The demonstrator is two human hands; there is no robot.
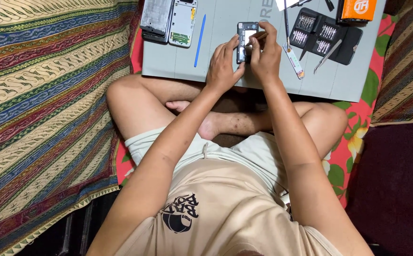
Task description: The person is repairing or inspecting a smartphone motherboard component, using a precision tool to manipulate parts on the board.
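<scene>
A small opened phone (245, 34) with its inner parts showing lies on a grey work mat (216, 61). My left hand (224, 66) steadies the phone from its left side. My right hand (264, 52) grips the phone's right edge and pinches a thin tool (259, 36) whose tip rests on the phone's inside.
On the mat lie a blue pry stick (199, 33), two phone shells (171, 21) at the far left, an open black case of screwdriver bits (322, 35), tweezers (328, 55), a small white stick (294, 60) and an orange box (358, 8). Patterned cloths lie on both sides of my crossed legs.
</scene>
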